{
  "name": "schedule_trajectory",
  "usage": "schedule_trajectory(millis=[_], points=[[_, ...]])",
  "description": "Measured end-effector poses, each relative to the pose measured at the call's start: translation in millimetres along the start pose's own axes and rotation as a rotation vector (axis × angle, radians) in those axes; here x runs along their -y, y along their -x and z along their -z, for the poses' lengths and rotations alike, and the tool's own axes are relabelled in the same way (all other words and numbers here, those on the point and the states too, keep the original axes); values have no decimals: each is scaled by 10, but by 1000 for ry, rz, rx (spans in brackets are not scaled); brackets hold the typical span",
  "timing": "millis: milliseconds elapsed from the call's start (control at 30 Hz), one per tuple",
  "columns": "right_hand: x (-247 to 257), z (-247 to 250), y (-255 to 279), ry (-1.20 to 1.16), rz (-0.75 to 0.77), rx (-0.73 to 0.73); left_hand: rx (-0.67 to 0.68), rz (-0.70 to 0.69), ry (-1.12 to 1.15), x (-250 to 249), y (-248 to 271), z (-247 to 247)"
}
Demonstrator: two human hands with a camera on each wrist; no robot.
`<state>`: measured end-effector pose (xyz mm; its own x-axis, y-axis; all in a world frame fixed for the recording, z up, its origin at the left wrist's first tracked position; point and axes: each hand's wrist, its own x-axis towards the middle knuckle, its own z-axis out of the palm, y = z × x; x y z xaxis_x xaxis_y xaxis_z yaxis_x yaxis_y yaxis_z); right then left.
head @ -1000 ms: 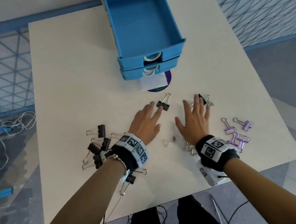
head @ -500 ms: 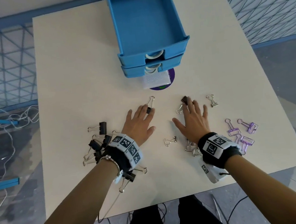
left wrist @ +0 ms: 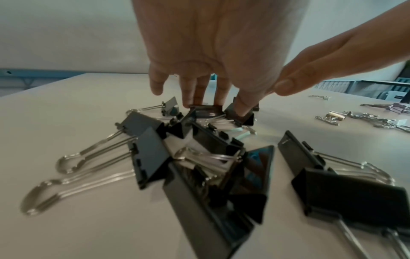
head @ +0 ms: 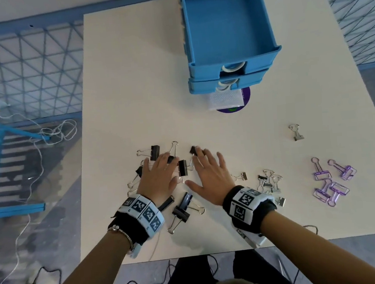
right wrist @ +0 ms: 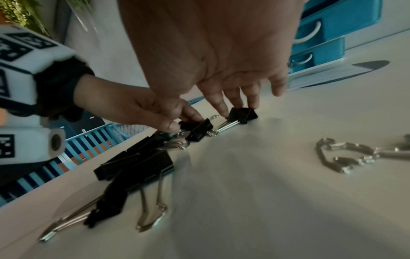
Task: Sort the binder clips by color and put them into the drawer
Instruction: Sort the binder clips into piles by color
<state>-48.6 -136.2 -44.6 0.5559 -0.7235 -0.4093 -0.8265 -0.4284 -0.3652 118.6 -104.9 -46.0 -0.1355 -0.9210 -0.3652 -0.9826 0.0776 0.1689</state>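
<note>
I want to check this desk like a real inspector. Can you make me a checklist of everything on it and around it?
Surface: pale table, flat.
Job's things: black clips heaped at the near left; silver clips near the right wrist; one silver clip apart, farther back; purple clips grouped at the right; blue drawer pulled out, nothing seen inside.
Clutter: purple disc and white paper under the drawers.
Hands: left hand and right hand, fingers straight, press black clips flat on the table.
Cables: white cord on the floor at the left.
Surroundings: blue mesh fence behind the table.
</note>
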Motion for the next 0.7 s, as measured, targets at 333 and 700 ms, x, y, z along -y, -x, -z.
schedule_trajectory(millis=[333, 700], points=[[-805, 323, 502, -277, -164, -250, -222, -194, 222, -694, -177, 122], [-1912, 419, 834, 54, -314, -109, -100, -335, 138, -1656, 68, -499]])
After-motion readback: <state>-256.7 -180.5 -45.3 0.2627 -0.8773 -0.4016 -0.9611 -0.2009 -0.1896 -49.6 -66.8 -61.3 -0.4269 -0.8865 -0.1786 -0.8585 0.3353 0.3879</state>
